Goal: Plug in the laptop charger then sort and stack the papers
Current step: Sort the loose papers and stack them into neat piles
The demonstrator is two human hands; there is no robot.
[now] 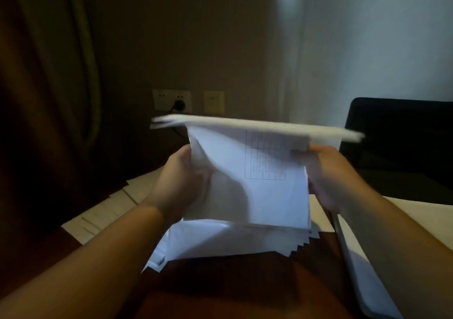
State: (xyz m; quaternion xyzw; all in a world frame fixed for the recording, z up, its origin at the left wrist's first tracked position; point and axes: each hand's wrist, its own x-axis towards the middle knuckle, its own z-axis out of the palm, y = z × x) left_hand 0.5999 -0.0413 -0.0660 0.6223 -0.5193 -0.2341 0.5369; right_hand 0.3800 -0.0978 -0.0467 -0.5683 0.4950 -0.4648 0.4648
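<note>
1. The left hand (182,179) grips the left edge of a bundle of white paper sheets (257,171), fingers curled round it and creasing the paper.
2. The right hand (326,171) holds the right edge of the same bundle; motion blur hides how its fingers lie, though they close on the paper.
3. The bundle is held upright above the dark brown wooden table (220,282). Its top edge is blurred, and the near face carries a printed grid table.
4. Directly below the bundle, a fanned stack of white sheets (232,242) lies on the table, corners stepped at its right side.
5. To the left, more loose cream-lit papers (110,208) are spread on the table.
6. To the right, near the forearm, lies a pale flat sheet or pad (416,210).
7. On the far wall, a black plug (178,104) sits in a white wall socket plate (171,99), beside a second pale wall plate (213,102).
8. At far right stands a black chair back (397,132).
</note>
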